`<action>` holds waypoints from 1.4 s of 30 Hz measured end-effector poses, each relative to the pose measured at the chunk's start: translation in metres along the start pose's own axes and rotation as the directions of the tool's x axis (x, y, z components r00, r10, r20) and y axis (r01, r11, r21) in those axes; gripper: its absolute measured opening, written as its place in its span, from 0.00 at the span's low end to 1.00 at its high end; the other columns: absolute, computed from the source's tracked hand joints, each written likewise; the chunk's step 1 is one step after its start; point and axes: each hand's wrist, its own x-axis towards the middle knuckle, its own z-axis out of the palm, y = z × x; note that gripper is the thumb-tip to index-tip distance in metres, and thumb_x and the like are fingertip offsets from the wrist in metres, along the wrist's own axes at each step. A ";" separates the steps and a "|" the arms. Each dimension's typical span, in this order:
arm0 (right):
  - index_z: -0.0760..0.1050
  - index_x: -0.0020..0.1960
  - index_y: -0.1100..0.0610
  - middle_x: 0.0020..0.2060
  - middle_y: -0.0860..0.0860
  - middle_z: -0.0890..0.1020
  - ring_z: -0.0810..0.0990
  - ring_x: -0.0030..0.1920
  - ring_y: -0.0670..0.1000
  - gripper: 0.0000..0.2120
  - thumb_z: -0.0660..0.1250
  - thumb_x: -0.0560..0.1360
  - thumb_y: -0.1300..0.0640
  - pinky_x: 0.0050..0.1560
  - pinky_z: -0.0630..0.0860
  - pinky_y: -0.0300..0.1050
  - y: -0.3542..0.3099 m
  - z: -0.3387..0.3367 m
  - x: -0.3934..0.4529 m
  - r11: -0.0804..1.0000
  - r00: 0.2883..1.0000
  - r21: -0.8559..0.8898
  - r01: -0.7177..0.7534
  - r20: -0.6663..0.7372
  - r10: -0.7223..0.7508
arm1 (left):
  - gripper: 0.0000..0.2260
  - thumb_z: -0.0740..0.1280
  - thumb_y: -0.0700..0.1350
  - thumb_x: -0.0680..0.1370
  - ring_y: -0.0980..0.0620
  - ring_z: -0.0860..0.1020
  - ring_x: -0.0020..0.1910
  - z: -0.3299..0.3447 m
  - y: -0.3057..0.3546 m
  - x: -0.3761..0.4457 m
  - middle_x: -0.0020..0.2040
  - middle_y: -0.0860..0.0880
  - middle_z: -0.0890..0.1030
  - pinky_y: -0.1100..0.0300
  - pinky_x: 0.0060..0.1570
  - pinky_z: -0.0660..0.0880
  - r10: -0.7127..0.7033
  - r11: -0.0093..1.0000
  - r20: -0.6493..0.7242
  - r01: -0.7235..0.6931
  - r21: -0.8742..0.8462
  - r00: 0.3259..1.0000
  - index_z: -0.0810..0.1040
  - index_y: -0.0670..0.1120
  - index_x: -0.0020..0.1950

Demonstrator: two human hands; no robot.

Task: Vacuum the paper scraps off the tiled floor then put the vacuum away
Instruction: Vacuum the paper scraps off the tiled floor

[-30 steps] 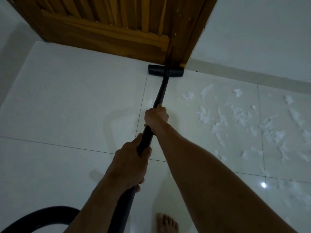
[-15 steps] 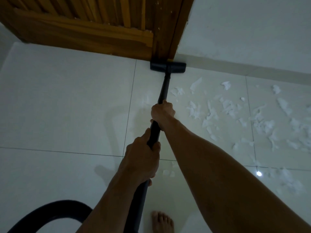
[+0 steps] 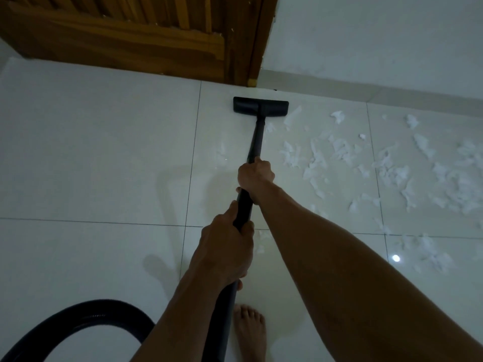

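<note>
Both hands hold the black vacuum wand (image 3: 256, 142). My right hand (image 3: 255, 176) grips it farther down the tube, my left hand (image 3: 224, 250) grips it nearer my body. The flat black floor nozzle (image 3: 260, 108) lies on the white tiled floor (image 3: 91, 158), a short way out from the door's foot. Several white paper scraps (image 3: 339, 152) are scattered over the tiles to the right of the nozzle and wand. A few small scraps (image 3: 261, 240) lie beside my right forearm.
A wooden door (image 3: 130, 35) and its frame stand at the top. A white wall (image 3: 379, 40) with a skirting strip runs along the right. The black vacuum hose (image 3: 78, 317) loops at the lower left. A bare foot (image 3: 249, 330) stands at the bottom centre.
The nozzle has come back from the door's foot toward me, and a strip of tile now shows between them. Both hands keep their grip on the wand.
</note>
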 end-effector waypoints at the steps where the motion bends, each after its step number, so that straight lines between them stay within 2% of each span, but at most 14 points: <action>1: 0.69 0.69 0.58 0.51 0.58 0.79 0.85 0.43 0.59 0.20 0.61 0.78 0.60 0.44 0.85 0.54 0.005 0.000 -0.007 1.000 1.000 0.003 -0.009 0.002 0.009 | 0.20 0.58 0.53 0.82 0.48 0.79 0.27 0.001 -0.004 -0.006 0.36 0.46 0.78 0.49 0.30 0.82 0.004 1.000 -0.003 -0.004 0.014 1.000 0.62 0.59 0.74; 7: 0.69 0.70 0.57 0.52 0.57 0.79 0.84 0.46 0.59 0.21 0.61 0.77 0.60 0.44 0.84 0.54 0.041 0.000 -0.050 0.999 1.000 -0.039 -0.011 0.004 0.011 | 0.20 0.59 0.53 0.82 0.51 0.79 0.33 0.008 -0.032 -0.052 0.39 0.48 0.79 0.48 0.41 0.83 0.011 0.998 -0.002 -0.011 0.056 1.000 0.61 0.60 0.74; 15: 0.70 0.69 0.57 0.52 0.58 0.78 0.84 0.48 0.59 0.21 0.61 0.76 0.59 0.46 0.84 0.55 0.094 -0.012 -0.095 0.999 1.000 -0.040 -0.024 0.010 0.025 | 0.20 0.58 0.52 0.82 0.51 0.79 0.34 0.034 -0.062 -0.109 0.39 0.49 0.78 0.48 0.43 0.83 0.013 0.998 -0.005 -0.013 0.065 1.000 0.61 0.56 0.74; 20: 0.68 0.70 0.56 0.53 0.57 0.78 0.83 0.49 0.60 0.23 0.61 0.76 0.60 0.47 0.84 0.55 0.124 -0.022 -0.122 0.998 1.000 -0.057 -0.015 0.020 0.016 | 0.19 0.59 0.52 0.82 0.50 0.80 0.33 0.051 -0.079 -0.143 0.37 0.48 0.78 0.47 0.40 0.83 -0.004 0.999 -0.005 0.004 0.054 1.000 0.63 0.57 0.73; 24: 0.68 0.70 0.56 0.54 0.57 0.78 0.83 0.50 0.60 0.23 0.61 0.75 0.59 0.47 0.84 0.55 0.148 -0.027 -0.140 0.998 0.999 -0.065 -0.002 0.036 0.005 | 0.19 0.59 0.52 0.82 0.47 0.82 0.36 0.064 -0.090 -0.168 0.38 0.48 0.78 0.47 0.42 0.83 -0.006 0.997 -0.019 0.008 0.078 1.000 0.64 0.56 0.72; 30: 0.69 0.68 0.58 0.54 0.56 0.78 0.83 0.50 0.60 0.20 0.62 0.76 0.60 0.49 0.83 0.55 0.183 -0.041 -0.166 0.993 0.998 -0.114 0.015 0.069 -0.007 | 0.17 0.58 0.51 0.82 0.52 0.79 0.33 0.091 -0.108 -0.202 0.39 0.48 0.78 0.50 0.42 0.83 -0.010 0.997 -0.040 0.013 0.082 0.999 0.65 0.55 0.72; 33: 0.69 0.68 0.59 0.53 0.57 0.78 0.84 0.49 0.59 0.20 0.62 0.76 0.60 0.48 0.83 0.55 0.205 -0.051 -0.179 0.993 0.997 -0.114 0.012 0.077 -0.004 | 0.17 0.58 0.52 0.82 0.53 0.78 0.32 0.108 -0.117 -0.222 0.39 0.48 0.79 0.51 0.42 0.83 -0.018 0.997 -0.039 0.021 0.077 0.999 0.66 0.56 0.71; 36: 0.68 0.67 0.59 0.47 0.56 0.77 0.85 0.41 0.56 0.18 0.61 0.77 0.61 0.45 0.84 0.54 0.228 -0.066 -0.195 0.997 0.995 -0.079 -0.014 0.095 0.021 | 0.17 0.58 0.51 0.82 0.53 0.77 0.31 0.127 -0.128 -0.241 0.37 0.49 0.78 0.53 0.39 0.82 -0.024 0.996 -0.049 0.027 0.082 0.999 0.65 0.56 0.72; 38: 0.67 0.68 0.59 0.46 0.55 0.77 0.84 0.38 0.55 0.18 0.61 0.79 0.61 0.44 0.85 0.53 0.243 -0.077 -0.207 0.997 0.994 -0.076 -0.024 0.107 0.032 | 0.18 0.58 0.51 0.82 0.52 0.77 0.31 0.140 -0.133 -0.255 0.38 0.49 0.78 0.51 0.41 0.83 -0.026 0.994 -0.050 0.031 0.102 0.998 0.65 0.57 0.72; 42: 0.67 0.69 0.60 0.47 0.56 0.78 0.85 0.40 0.55 0.18 0.62 0.79 0.61 0.43 0.85 0.52 0.267 -0.091 -0.229 0.997 0.993 -0.081 -0.021 0.112 0.030 | 0.17 0.58 0.52 0.82 0.51 0.78 0.32 0.159 -0.145 -0.285 0.39 0.48 0.77 0.49 0.42 0.83 -0.028 0.995 -0.051 0.033 0.094 0.998 0.66 0.56 0.72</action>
